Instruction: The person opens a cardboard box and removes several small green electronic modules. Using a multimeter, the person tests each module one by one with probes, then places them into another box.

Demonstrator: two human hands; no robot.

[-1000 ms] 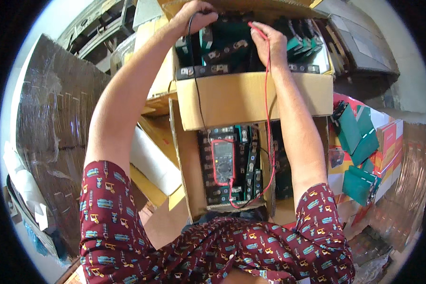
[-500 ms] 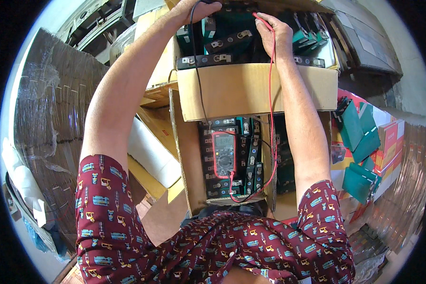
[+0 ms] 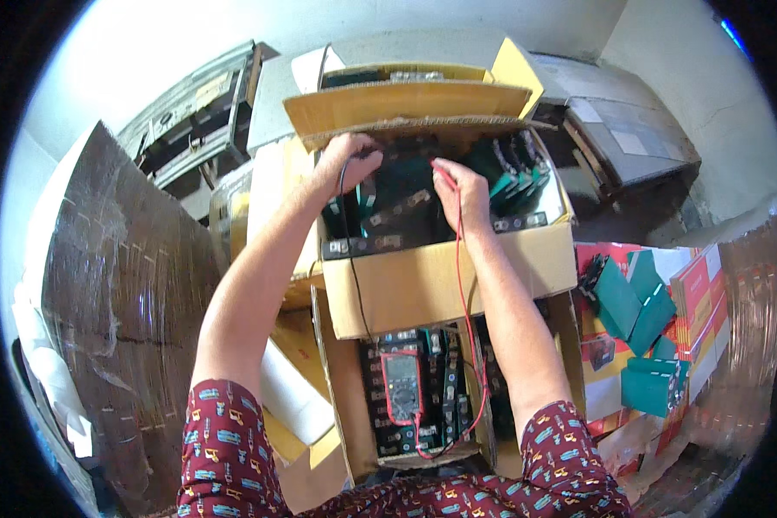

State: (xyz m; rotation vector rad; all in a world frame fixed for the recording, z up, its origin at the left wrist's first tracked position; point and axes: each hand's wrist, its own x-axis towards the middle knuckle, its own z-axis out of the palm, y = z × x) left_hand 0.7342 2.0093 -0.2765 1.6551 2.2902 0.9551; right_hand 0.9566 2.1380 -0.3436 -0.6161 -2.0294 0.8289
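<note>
My left hand (image 3: 347, 160) is closed on the black probe of a red-framed grey multimeter (image 3: 403, 388), at the back left of an upper cardboard box (image 3: 447, 276). My right hand (image 3: 462, 197) pinches the red probe (image 3: 440, 168) at the back middle of the same box. Both hands are over dark green battery cells (image 3: 518, 177) with metal terminals; the probe tips are too small to see whether they touch. The two leads run down over the box's front to the multimeter, which lies on cells packed in a lower open box (image 3: 345, 380).
Plastic-wrapped cardboard stacks (image 3: 104, 328) stand on the left. On the right, loose green cells (image 3: 647, 380) lie on red-and-white boxes (image 3: 699, 298). Behind are a metal table or frame (image 3: 194, 104), a grey bench (image 3: 639, 151), more open boxes and a pale wall.
The view has tilted up, so boxes, hands and multimeter sit lower and more wall shows. My hands keep the same probes, in much the same places over the upper box.
</note>
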